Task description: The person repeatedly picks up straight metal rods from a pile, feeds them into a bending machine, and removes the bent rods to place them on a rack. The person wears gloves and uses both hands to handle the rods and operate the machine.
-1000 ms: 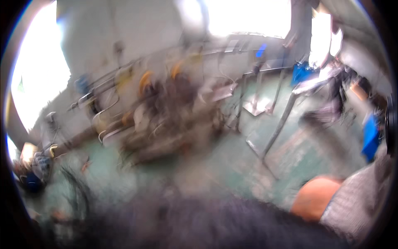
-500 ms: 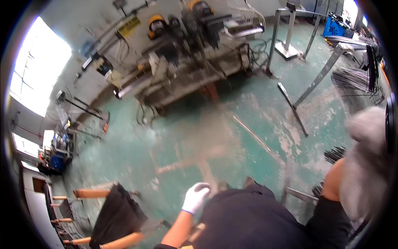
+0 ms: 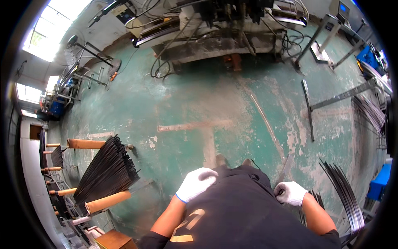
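Observation:
My left hand (image 3: pixel 195 184), in a white knitted glove with a blue cuff edge, hovers by the left side of my dark shirt (image 3: pixel 244 207). Its fingers bend loosely, with a gap at the thumb and nothing seen in them. On the other side, my right hand (image 3: pixel 291 194), gloved too, is closed beside the shirt. A small dark spot shows between its thumb and fingers; what it holds, if anything, I cannot make out. Long dark metal strips (image 3: pixel 344 195) stand in a curved bundle to the right of that hand.
At left, a fan of thin black rods (image 3: pixel 110 172) rests on a rack with orange-brown padded arms (image 3: pixel 107 202). Ahead stands a large machine (image 3: pixel 224 50) with hanging cables. A metal stand (image 3: pixel 342 95) reaches across the right side. A blue box (image 3: pixel 379 181) sits at the far right.
My right hand has come down from the blurred right edge to beside my shirt. My left hand is slightly higher in view. The view has swung downward and settled.

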Motion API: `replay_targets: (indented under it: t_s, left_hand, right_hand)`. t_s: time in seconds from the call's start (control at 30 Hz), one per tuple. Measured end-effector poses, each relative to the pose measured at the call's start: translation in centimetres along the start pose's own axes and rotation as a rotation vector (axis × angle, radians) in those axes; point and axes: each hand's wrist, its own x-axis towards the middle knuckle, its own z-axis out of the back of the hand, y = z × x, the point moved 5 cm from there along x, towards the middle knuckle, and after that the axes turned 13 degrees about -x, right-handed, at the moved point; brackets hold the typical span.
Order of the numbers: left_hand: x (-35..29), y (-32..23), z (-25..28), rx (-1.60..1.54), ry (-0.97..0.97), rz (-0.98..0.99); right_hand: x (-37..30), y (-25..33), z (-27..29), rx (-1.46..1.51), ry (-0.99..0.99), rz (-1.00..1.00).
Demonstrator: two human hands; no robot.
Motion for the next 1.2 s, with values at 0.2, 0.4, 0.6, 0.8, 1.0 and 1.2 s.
replay_targets:
  t_s: [0.2, 0.4, 0.6, 0.8, 1.0, 1.2]
  left_hand:
    - [-2.1, -1.5, 4.5, -0.072, 0.031, 0.079]
    - [-2.5, 0.0, 9.1, -0.028, 0.060, 0.099]
    - [-1.6, -0.3, 12.9, 0.227, 0.162, 0.043]
    - [-2.9, 0.9, 19.1, -0.035, 0.084, 0.211]
    - [-8.4, 0.7, 23.8, 0.075, -0.086, 0.253]
    - [-9.5, -1.8, 26.2, -0.288, -0.429, 0.140]
  right_hand:
    - [1.5, 3.4, -1.9, 0.009, -0.229, -0.032]
    - [4.6, 8.0, -3.0, -0.329, -0.341, 0.159]
    - [5.4, 11.8, -1.5, -0.325, -0.763, 0.208]
    - [9.8, 22.2, 7.2, -0.422, -0.811, 0.515]
    - [15.3, 35.5, 13.7, -0.571, -0.625, 0.915]
    - [21.1, 43.4, 13.4, -0.739, -0.431, 1.067]
